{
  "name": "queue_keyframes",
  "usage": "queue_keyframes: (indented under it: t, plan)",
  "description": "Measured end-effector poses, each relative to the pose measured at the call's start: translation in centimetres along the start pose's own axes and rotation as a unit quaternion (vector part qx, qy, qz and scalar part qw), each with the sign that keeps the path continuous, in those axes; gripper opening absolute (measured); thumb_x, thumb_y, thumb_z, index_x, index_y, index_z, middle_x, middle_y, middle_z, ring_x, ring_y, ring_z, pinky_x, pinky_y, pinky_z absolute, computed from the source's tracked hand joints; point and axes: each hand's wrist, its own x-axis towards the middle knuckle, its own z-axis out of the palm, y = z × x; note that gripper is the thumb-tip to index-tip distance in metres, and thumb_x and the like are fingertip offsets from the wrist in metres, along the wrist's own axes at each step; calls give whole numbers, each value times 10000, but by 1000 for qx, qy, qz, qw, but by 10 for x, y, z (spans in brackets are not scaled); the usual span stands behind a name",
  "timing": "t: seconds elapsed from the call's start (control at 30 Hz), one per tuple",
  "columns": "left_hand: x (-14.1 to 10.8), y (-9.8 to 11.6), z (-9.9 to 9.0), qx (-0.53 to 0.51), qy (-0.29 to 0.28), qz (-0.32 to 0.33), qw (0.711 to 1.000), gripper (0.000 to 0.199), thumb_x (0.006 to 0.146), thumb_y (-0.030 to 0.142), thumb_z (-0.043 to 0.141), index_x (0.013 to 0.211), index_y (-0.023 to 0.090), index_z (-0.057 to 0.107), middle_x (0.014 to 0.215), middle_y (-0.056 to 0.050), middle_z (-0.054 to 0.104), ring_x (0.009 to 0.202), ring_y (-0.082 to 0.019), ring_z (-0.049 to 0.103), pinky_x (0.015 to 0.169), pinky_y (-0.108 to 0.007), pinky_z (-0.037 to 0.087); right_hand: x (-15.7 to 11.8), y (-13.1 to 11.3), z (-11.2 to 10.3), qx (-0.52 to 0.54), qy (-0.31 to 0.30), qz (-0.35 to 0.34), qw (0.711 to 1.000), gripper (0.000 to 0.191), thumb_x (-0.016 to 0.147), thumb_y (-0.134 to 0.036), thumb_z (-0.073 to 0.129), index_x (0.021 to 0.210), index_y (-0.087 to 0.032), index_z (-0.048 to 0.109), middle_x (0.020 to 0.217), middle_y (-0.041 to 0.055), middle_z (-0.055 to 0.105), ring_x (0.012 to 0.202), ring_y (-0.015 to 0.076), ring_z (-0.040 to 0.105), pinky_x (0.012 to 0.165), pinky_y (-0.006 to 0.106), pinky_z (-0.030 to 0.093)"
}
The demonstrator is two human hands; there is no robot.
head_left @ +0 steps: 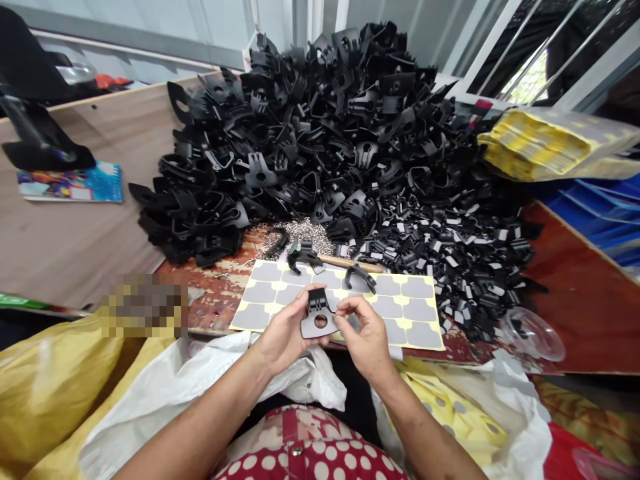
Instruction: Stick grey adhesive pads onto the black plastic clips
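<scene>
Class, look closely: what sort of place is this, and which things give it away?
Probably a small assembly workshop: a large heap of black parts, a pile of tiny metal pieces and a sheet of grey patches share a worn worktable.

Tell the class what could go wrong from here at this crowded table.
1. The black part, held in the left hand with the right hand at its edge, might slip and drop onto the white bag.
2. The tall black heap is loosely piled, so it could slide towards the sheet of grey pads.
3. The tiny metal bits lie loose, so a knock may scatter them.
</scene>
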Motion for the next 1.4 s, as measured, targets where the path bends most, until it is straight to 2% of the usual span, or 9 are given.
queue_keyframes:
  t: [0.47, 0.73, 0.8, 0.9, 1.03, 1.13, 1.23, 1.33, 1.4]
  plan:
    - [-7, -6, 3, 86, 7, 27, 996, 579, 770, 264, 818, 1290, 304, 567, 1031, -21, 641, 798, -177, 628, 654, -298, 562, -7, -5, 2, -83, 6, -67, 994, 127, 874, -135, 582, 948, -237, 603, 866, 11, 655, 834, 185, 650, 786, 313, 535]
    - [-15, -32, -13, 255, 128, 183, 941, 516, 768, 319, 826, 1224, 306, 586, 1011, 0, 586, 718, -156, 576, 457, -204, 485, -28, 4, 10, -322, 37, -249, 912, 502, 927, -232, 641, 1394, -241, 458, 1207, 153, 577, 1067, 310, 590, 928, 516, 479]
    - [-29, -25, -33, 353, 120, 212, 904, 444, 782, 312, 803, 1196, 302, 643, 1053, -32, 648, 827, -206, 648, 591, -248, 557, -24, -3, -2, -334, 24, -221, 916, 594, 859, -376, 754, 1382, -240, 506, 1190, 146, 596, 1105, 352, 566, 942, 549, 459]
    - [-57, -10, -78, 593, 16, 234, 771, 350, 849, 239, 685, 1183, 334, 729, 1128, -60, 733, 1026, -265, 703, 899, -323, 561, -7, -14, -32, -300, -2, -197, 933, 364, 862, -361, 753, 1194, -255, 649, 1067, 96, 632, 1031, 308, 592, 891, 470, 494]
    - [-89, -7, -141, 780, 25, 217, 586, 459, 907, 234, 537, 1305, 392, 700, 1060, -55, 768, 862, -251, 746, 744, -300, 585, 31, -10, -68, -376, 57, -185, 906, 256, 900, -286, 703, 1151, -243, 690, 1098, 111, 627, 1044, 306, 577, 913, 455, 499]
    - [-103, -12, -159, 829, 66, 224, 509, 405, 875, 231, 544, 1199, 334, 765, 1087, -91, 778, 914, -289, 758, 772, -337, 607, 59, 7, -77, -436, 18, -159, 886, 374, 876, -240, 701, 1247, -209, 673, 1143, 133, 657, 1051, 321, 575, 915, 459, 510]
    - [-106, -12, -139, 797, 84, 228, 553, 316, 882, 268, 568, 1100, 312, 791, 1058, -79, 791, 890, -276, 768, 746, -313, 610, 72, 18, -72, -384, 13, -149, 911, 319, 929, -145, 551, 1207, -204, 696, 1079, 113, 709, 1012, 278, 626, 942, 425, 515]
    - [-92, -9, -93, 674, 115, 220, 696, 234, 888, 362, 660, 1076, 301, 786, 988, -67, 797, 873, -265, 766, 791, -315, 605, 61, 10, -54, -234, 55, -103, 965, 251, 959, -209, 539, 1136, -220, 718, 1065, 88, 715, 991, 245, 659, 908, 377, 538]
    - [-74, -9, -60, 540, 127, 176, 813, 465, 873, 408, 725, 1323, 295, 681, 1098, -86, 780, 957, -268, 755, 851, -335, 601, 40, -2, -33, -111, 33, -52, 992, 176, 937, -244, 586, 1040, -224, 727, 1005, 64, 703, 932, 223, 669, 821, 330, 561]
